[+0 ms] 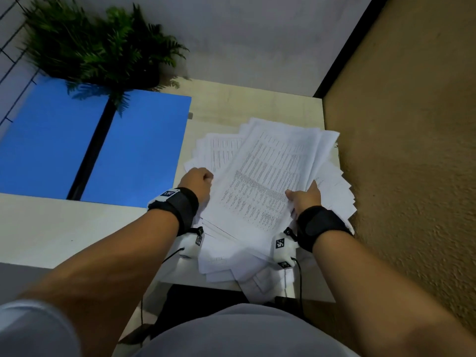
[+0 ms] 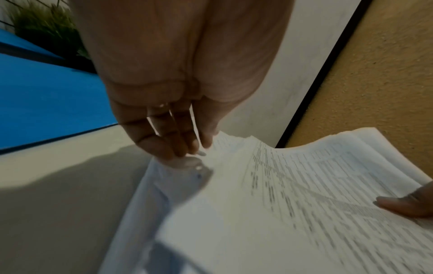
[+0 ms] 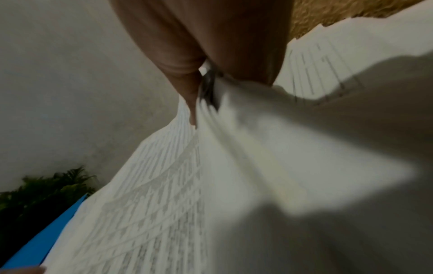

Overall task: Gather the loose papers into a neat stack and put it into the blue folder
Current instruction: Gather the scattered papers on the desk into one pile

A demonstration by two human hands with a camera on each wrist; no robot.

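Observation:
A loose pile of printed white papers (image 1: pixel 270 176) lies fanned out on the right part of the table. My right hand (image 1: pixel 304 194) grips a lifted top bundle at its right side, thumb on the printed face and fingers beneath. In the right wrist view that thumb (image 3: pixel 193 103) presses on the bent papers (image 3: pixel 164 204). My left hand (image 1: pixel 206 177) is at the bundle's left edge. The left wrist view shows its fingers (image 2: pixel 178 146) nearly straight, tips against the papers (image 2: pixel 281 204). The blue folder (image 1: pixel 103 145) lies open and flat to the left.
A green fern (image 1: pixel 103 47) stands behind the folder, its fronds over the folder's far edge. The pale table (image 1: pixel 244 104) ends at a brown textured wall (image 1: pixel 412 150) on the right. Some sheets overhang the table's near edge (image 1: pixel 257 284).

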